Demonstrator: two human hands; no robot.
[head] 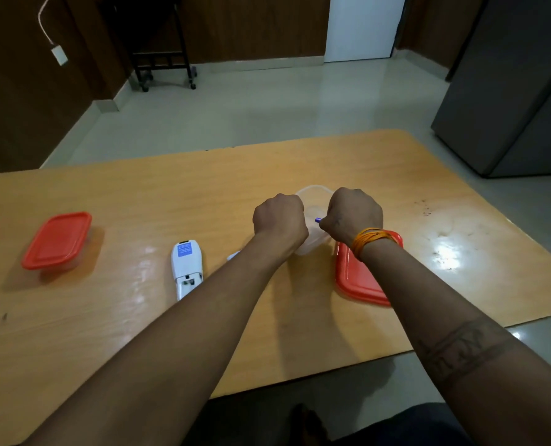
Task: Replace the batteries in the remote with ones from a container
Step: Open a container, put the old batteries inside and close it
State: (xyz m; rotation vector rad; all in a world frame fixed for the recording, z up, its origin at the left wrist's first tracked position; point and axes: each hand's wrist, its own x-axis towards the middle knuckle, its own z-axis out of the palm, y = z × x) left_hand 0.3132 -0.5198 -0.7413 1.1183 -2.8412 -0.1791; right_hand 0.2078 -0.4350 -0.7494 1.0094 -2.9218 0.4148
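A white remote [186, 267] lies face down on the wooden table [139, 317], its battery bay uncovered and showing no batteries. A white piece, perhaps its cover [233, 255], peeks out beside my left forearm. An open clear container [314, 194] stands mid-table, its red lid [354, 278] lying beside it. My left hand [280, 218] is closed at the container's left rim; what it grips is hidden. My right hand [354, 214] hovers over the container, fingers closed on a small purple-tipped battery [318, 220].
A second clear container with its red lid on [57, 241] sits at the table's left. Beyond the table are a tiled floor, a dark wheeled cart [161, 43] and a grey fridge [518, 91]. The table's near edge runs diagonally under my right forearm.
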